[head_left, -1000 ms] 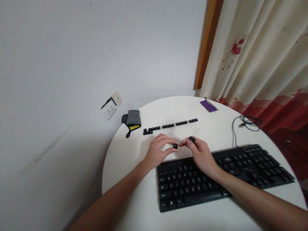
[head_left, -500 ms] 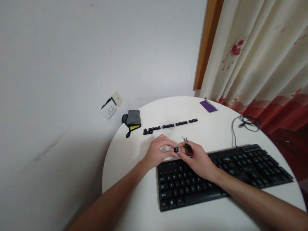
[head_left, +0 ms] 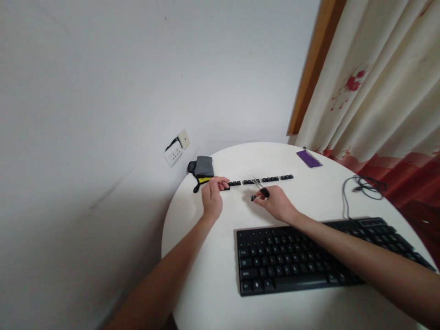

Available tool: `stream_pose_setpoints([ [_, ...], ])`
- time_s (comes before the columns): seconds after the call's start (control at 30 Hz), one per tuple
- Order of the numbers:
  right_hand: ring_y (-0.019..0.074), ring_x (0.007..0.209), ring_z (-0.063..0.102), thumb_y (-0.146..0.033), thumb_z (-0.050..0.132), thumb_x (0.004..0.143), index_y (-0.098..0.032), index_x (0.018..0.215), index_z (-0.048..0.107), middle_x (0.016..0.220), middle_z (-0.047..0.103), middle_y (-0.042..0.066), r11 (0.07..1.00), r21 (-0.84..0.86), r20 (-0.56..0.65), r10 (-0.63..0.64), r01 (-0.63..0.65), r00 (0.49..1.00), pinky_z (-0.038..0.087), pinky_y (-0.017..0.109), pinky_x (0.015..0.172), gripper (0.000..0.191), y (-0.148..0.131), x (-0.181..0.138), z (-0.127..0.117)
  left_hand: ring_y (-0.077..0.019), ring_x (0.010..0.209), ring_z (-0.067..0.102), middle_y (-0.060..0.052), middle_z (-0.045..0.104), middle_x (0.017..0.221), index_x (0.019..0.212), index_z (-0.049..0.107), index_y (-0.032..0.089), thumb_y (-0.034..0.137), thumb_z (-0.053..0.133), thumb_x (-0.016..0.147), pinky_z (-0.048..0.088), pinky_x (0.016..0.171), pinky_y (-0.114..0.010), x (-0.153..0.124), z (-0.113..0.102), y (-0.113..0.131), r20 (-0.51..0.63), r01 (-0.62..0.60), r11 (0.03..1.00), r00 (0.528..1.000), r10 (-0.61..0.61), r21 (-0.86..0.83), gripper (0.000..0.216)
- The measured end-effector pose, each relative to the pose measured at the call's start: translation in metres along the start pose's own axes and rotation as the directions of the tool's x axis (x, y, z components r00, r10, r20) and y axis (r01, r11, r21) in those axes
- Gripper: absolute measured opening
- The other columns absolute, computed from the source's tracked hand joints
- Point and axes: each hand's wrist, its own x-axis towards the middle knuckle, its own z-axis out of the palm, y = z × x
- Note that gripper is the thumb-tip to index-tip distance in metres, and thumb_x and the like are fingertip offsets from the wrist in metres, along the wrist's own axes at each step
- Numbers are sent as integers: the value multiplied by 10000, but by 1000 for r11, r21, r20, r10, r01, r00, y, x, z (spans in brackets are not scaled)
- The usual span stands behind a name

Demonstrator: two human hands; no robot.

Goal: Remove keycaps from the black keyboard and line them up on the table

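Observation:
My right hand (head_left: pixel 277 201) pinches a loose black keycap (head_left: pixel 253 198) between thumb and fingertip, above the white table. The same hand also grips a keycap puller with a dark handle (head_left: pixel 264 192) and thin wire prongs, which point away toward the row of keycaps (head_left: pixel 270 179). At the left end of that row is my left hand (head_left: pixel 212 195), its fingers loosely stretched to the right over the nearest keycaps and partly hiding them. I see nothing held in it. Below my hands lies a black keyboard (head_left: pixel 292 282); bare spots show in its upper left rows.
A grey pouch with yellow lining (head_left: pixel 204 166) sits by the wall at the table's left edge. Toward the back right lies a purple packet (head_left: pixel 309 158). The keyboard's coiled cable (head_left: pixel 371 185) rests near the right edge of the white round table (head_left: pixel 206 275).
My hands have come apart. The left moved forward to the left end of the keycap row; the right moved forward off the keyboard with the keycap and puller. The view shifted.

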Motion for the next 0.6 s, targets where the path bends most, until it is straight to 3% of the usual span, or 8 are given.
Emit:
stream_pose_setpoints([
  [0.07,192,691,658,-241,689,740,-160,826,766,750,735,58,998,-57,49,20,-17,999,458,273,641,141,0,17,15,-139,600,531,-50,618,627,769,697,145,564,297,983,412,587,-266,7,-5,-10,-117,54,999,992,-54,-5,618],
  [0.13,197,705,673,-223,688,739,-159,860,773,758,740,67,993,-112,94,47,-37,994,460,262,633,162,-3,31,28,-132,573,519,-42,602,604,745,687,143,580,313,971,398,570,-259,12,-9,-19,-155,104,994,982,-108,-34,619],
  [0.3,205,734,683,-229,665,764,-164,891,775,786,743,87,974,-216,97,91,-69,991,458,254,637,181,-14,47,47,-130,558,519,-32,578,571,703,677,145,589,320,963,387,566,-256,15,-13,-33,-171,147,988,973,-153,-46,626],
  [0.6,250,835,686,-277,689,752,-169,838,726,867,739,111,952,-281,45,142,-124,989,473,285,678,143,-15,45,52,-127,542,515,-32,576,553,672,672,141,584,315,967,381,560,-257,15,-12,-32,-184,152,988,971,-154,-23,641],
])
